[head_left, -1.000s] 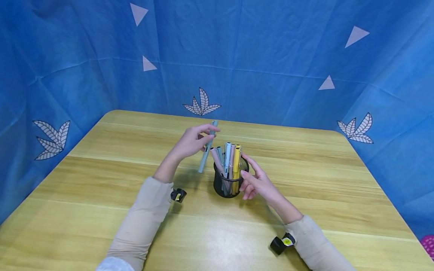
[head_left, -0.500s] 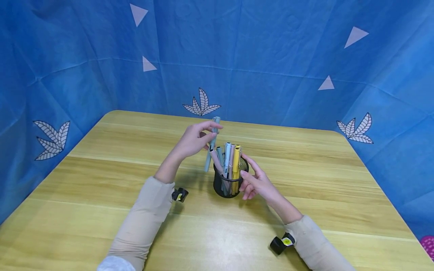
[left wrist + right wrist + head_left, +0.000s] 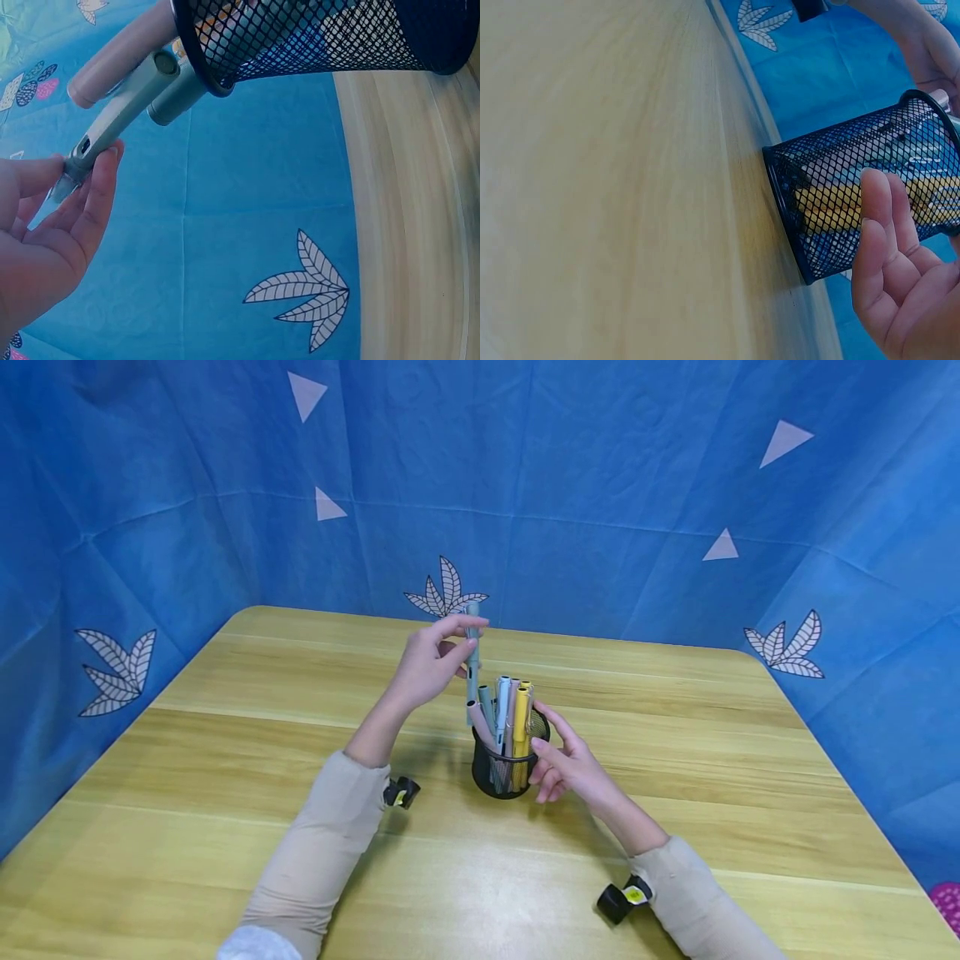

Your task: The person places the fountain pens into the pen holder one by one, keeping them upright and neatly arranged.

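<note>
Near the centre of the head view, a grey-green pen (image 3: 472, 653) is pinched between the fingers of the left hand (image 3: 425, 668). Since a second ago it has been raised and turned nearly upright, its lower end now at the rim of the black mesh holder (image 3: 504, 766); insertion appears imminent. The right hand (image 3: 567, 766), fingers relaxed and grasping nothing, rests against the holder's right side on the table (image 3: 225, 793).

**Grey pen held upright over the mesh cup**

The left hand (image 3: 431, 664) pinches a grey pen (image 3: 472, 652) upright, its lower end at the rim of the black mesh pen holder (image 3: 504, 768). The right hand (image 3: 572, 764) rests open-fingered against the holder's side on the wooden table (image 3: 225, 760).
</note>
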Demonstrator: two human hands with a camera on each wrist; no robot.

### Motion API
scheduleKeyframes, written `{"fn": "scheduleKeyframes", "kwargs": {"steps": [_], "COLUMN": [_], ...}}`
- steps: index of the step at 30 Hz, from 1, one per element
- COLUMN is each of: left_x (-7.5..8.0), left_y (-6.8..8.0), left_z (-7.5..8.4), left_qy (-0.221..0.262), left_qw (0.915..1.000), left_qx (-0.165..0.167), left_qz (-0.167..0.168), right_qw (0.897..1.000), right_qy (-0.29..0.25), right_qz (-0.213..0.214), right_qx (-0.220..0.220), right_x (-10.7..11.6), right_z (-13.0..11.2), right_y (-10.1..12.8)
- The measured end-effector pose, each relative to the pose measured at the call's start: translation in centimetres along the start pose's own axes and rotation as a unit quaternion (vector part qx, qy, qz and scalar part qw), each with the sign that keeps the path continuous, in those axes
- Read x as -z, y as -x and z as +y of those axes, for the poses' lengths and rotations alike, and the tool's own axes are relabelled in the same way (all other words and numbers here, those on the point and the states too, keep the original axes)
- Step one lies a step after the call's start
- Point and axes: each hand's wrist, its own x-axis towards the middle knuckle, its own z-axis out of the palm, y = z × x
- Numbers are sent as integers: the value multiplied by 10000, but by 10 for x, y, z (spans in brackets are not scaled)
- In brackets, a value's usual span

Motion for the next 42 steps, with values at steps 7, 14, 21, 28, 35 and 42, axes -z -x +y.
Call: {"fn": "scheduleKeyframes", "kwargs": {"steps": [7, 14, 21, 28, 35, 42], "left_x": [-1, -5, -10, -15, -18, -23], "left_y": [-1, -1, -1, 6, 14, 9], "left_z": [1, 3, 3, 16, 25, -1], "left_qy": [467, 758, 869, 762, 470, 435], "left_qw": [9948, 9857, 9817, 9858, 9898, 9914], "left_qx": [-669, -1147, -1331, -1241, -1163, -1148], "left_qz": [602, 972, 1047, 831, 681, 447], "right_qw": [10000, 10000, 10000, 10000, 10000, 10000], "right_qy": [-1, 15, 21, 23, 22, 2], "right_qz": [5, -5, -8, 19, 2, -20], "right_qx": [-6, 8, 9, 4, 13, 33], "right_x": [0, 0, 0, 0, 0, 0], "right_z": [0, 0, 0, 0, 1, 0], "right_y": [0, 0, 0, 0, 0, -1]}}
